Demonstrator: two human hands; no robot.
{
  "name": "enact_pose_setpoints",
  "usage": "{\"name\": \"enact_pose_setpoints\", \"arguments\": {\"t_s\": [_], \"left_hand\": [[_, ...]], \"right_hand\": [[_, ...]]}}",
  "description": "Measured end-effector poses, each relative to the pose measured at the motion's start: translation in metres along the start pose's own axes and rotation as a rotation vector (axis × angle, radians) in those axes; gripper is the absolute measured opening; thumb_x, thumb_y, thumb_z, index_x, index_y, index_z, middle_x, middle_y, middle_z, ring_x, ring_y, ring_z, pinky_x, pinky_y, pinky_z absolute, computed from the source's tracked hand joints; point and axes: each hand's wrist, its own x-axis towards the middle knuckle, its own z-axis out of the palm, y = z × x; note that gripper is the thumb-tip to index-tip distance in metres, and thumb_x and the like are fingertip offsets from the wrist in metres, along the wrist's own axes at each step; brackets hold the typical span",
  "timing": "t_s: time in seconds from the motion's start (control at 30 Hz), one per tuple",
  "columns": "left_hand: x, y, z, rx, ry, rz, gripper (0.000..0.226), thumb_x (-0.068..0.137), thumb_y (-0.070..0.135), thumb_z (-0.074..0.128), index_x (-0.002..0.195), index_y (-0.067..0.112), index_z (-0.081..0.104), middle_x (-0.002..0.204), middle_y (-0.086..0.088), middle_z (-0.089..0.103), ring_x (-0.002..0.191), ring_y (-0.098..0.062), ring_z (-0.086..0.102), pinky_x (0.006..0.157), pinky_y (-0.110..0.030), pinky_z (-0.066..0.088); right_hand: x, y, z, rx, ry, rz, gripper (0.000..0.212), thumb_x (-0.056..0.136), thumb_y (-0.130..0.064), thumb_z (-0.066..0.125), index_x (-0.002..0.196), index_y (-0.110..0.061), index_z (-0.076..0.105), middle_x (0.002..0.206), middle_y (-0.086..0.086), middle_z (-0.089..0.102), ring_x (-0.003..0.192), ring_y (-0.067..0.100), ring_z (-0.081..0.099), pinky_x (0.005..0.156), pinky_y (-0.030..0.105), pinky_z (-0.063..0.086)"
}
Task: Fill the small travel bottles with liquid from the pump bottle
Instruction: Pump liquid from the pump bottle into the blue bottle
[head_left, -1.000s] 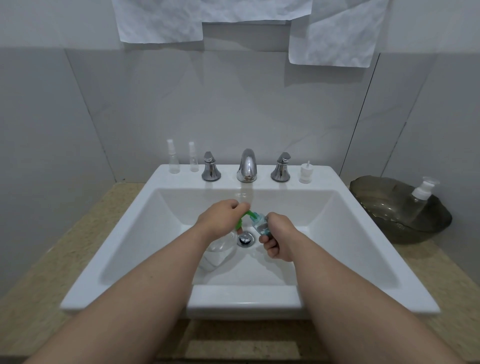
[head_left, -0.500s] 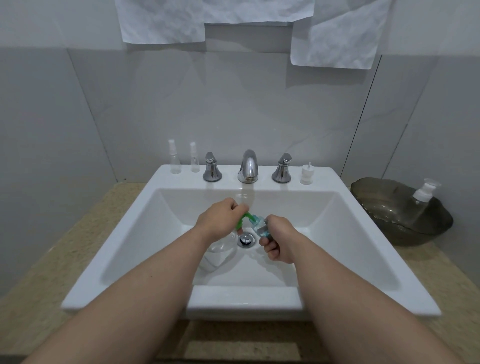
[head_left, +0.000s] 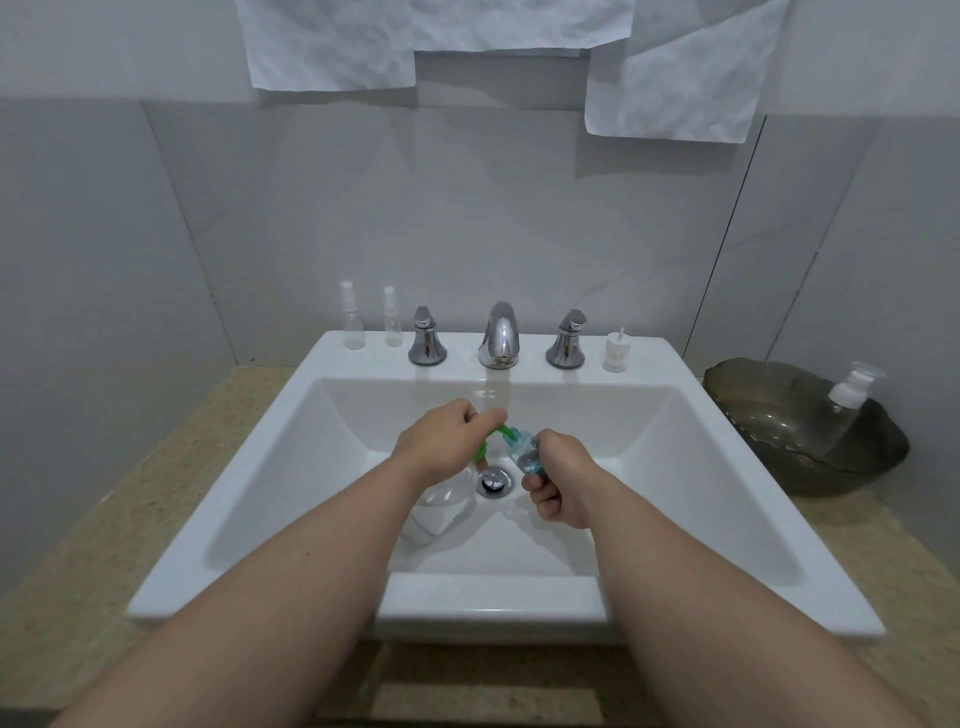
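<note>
Pump bottle (head_left: 441, 512) stands in the sink (head_left: 727, 493) beside the drain (head_left: 493, 483). Your left hand (head_left: 441, 441) curls its fingers over the green pump head (head_left: 501, 430). Your right hand (head_left: 561, 480) grips a small travel bottle (head_left: 524, 452), tilted, its mouth at the nozzle.

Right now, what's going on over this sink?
A person is filling a little bottle over the white sink. Their left hand grips the green pump top of a clear pump bottle sitting in the basin. Their right hand holds a small travel bottle tilted up to the green nozzle, with some bluish liquid already inside. Two small clear bottles stand on the sink's back ledge, to the left.
</note>
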Motion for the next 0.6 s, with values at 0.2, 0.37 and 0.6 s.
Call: {"name": "enact_pose_setpoints", "arguments": {"t_s": [0.2, 0.37, 0.6], "left_hand": [[0.0025, -0.001, 0.0012, -0.02, -0.006, -0.005, 0.05, 0.092, 0.066, 0.046, 0.096, 0.017, 0.059, 0.071, 0.012, 0.076, 0.081, -0.016, 0.063, 0.085, -0.041, 0.048], [0.0038, -0.0011, 0.0011, -0.035, -0.024, -0.003, 0.044, 0.09, 0.062, 0.046, 0.094, 0.02, 0.059, 0.07, 0.01, 0.075, 0.077, -0.017, 0.061, 0.084, -0.043, 0.049], [0.0056, -0.0005, 0.0013, -0.077, -0.05, -0.001, 0.038, 0.082, 0.055, 0.049, 0.094, 0.019, 0.057, 0.07, 0.007, 0.076, 0.071, -0.017, 0.061, 0.078, -0.042, 0.05]], "right_hand": [[-0.0007, -0.0006, 0.0, -0.005, -0.006, 0.001, 0.018, 0.085, -0.014, 0.027, 0.084, -0.018, 0.044, 0.057, 0.003, 0.034, 0.05, 0.016, 0.015, 0.048, 0.023, 0.015], [-0.0003, -0.0002, 0.0007, -0.018, -0.004, 0.008, 0.019, 0.086, -0.016, 0.028, 0.084, -0.018, 0.046, 0.054, 0.002, 0.035, 0.048, 0.016, 0.015, 0.048, 0.022, 0.016], [-0.0008, 0.0007, 0.0008, -0.048, -0.007, 0.032, 0.021, 0.086, -0.015, 0.026, 0.079, -0.019, 0.046, 0.055, 0.002, 0.035, 0.047, 0.015, 0.015, 0.049, 0.023, 0.015]]}}
